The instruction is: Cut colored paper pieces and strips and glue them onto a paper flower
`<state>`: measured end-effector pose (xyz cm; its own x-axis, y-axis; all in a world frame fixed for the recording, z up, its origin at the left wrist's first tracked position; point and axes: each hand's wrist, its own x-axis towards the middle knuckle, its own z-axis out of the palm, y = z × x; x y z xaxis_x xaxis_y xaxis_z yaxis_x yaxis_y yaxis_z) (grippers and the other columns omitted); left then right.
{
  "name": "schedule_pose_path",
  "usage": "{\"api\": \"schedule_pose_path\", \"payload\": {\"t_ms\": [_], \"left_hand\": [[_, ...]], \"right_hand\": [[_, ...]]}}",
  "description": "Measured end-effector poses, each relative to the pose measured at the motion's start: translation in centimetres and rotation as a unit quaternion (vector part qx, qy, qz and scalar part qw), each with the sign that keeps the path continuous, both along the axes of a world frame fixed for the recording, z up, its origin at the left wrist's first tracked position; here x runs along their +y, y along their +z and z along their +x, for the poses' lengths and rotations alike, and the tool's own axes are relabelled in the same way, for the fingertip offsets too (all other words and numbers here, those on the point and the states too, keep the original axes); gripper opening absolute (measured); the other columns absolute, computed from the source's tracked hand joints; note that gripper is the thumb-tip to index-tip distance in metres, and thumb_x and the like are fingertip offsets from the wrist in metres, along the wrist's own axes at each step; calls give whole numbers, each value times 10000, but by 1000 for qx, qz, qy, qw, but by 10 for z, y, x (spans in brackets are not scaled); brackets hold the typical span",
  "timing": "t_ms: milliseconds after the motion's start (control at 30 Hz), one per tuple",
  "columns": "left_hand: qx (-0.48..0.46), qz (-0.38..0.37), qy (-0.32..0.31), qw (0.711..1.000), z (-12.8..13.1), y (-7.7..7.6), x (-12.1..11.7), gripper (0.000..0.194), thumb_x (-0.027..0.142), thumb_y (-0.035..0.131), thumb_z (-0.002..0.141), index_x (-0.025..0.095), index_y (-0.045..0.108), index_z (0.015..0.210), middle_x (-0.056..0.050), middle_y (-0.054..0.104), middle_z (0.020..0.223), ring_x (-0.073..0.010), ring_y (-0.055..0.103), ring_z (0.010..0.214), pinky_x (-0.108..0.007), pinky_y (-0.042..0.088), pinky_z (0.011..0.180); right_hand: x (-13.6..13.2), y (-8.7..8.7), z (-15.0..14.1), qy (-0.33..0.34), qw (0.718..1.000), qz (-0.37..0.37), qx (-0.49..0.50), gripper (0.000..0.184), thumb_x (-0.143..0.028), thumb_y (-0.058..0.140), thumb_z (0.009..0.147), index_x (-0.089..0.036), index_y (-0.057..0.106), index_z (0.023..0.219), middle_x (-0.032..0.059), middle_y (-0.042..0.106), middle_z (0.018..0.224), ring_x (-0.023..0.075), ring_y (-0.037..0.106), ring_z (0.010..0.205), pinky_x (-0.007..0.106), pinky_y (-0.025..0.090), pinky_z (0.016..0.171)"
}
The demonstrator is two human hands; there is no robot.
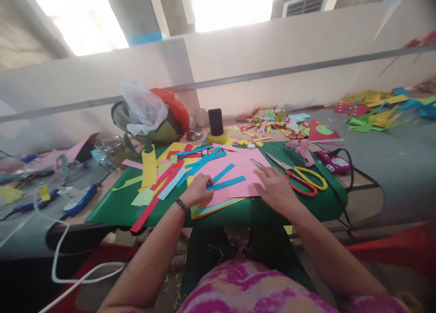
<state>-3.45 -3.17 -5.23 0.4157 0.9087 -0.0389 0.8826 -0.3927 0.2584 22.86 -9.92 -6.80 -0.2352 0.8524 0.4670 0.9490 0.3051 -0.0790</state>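
My left hand [198,190], with a dark beaded bracelet at the wrist, is closed in a pinch at the near ends of two blue paper strips [228,182]. The strips fan out over a pink paper sheet [238,161], which lies on other coloured sheets [218,207]. My right hand [275,188] rests at the right side of the pink sheet. A small metal-bladed tool [255,162] juts out past its fingertips; the rest is hidden under the hand. Large scissors [299,177] with red and yellow handles lie partly open to its right.
Loose paper strips [158,186] cover the green board [112,208] at left. Behind stand a phone [215,121], yellow tape roll [218,138] and stuffed bag [150,117]. A pink glue gun [303,151] and a purple corded device [334,162] sit at right.
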Motion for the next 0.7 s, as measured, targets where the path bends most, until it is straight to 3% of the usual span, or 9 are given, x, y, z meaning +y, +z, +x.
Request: {"api": "schedule_pose_path", "payload": {"t_ms": [100,167,300,400,500,567,700], "left_hand": [[18,18,0,1000,7,0,-6,381,161,658,692,172,629,1072,-119,635,1097,-268,592,1067,-341,464,916],[30,25,5,999,9,0,-5,367,129,635,707,174,635,1071,-127,646,1096,-277,592,1085,-353,456,928],[47,23,29,998,3,8,19,342,227,637,786,188,638,1126,-136,665,1146,-294,595,1125,-351,453,924],[49,15,51,997,-9,21,55,500,405,713,754,199,616,1199,-127,639,1260,-304,563,1206,-327,428,970],[52,25,104,993,-18,29,88,681,497,733,715,178,550,1288,-192,527,1406,-375,470,1308,-415,388,1018],[50,25,137,989,-21,27,104,710,527,736,696,192,539,1291,-201,530,1402,-394,479,1296,-457,395,1000],[35,13,180,983,-25,11,120,547,522,727,703,224,605,1146,-168,644,1254,-367,563,1202,-440,426,943]], "right_hand": [[8,19,-37,127,985,-95,-71,367,-152,560,892,-100,586,1255,209,552,1356,299,494,1266,445,412,1036],[21,29,-59,157,967,-159,-119,355,-91,506,901,-92,591,1245,207,581,1318,288,531,1237,433,438,1005],[55,41,-88,165,953,-203,-152,321,-43,519,870,-81,644,1163,198,668,1167,279,612,1144,386,491,922],[79,49,-101,160,942,-242,-168,331,-30,562,838,-89,659,1150,197,692,1137,291,647,1101,370,515,861],[102,60,-112,160,928,-287,-173,336,-82,679,769,-96,688,1105,182,721,1083,308,679,1029,353,533,788],[118,66,-116,165,923,-307,-163,434,-150,762,708,-115,686,1134,164,724,1095,312,676,1034,341,530,784],[147,66,-117,182,918,-332,-119,663,-250,807,678,-179,595,1303,104,687,1219,260,642,1096,272,495,808]]}}
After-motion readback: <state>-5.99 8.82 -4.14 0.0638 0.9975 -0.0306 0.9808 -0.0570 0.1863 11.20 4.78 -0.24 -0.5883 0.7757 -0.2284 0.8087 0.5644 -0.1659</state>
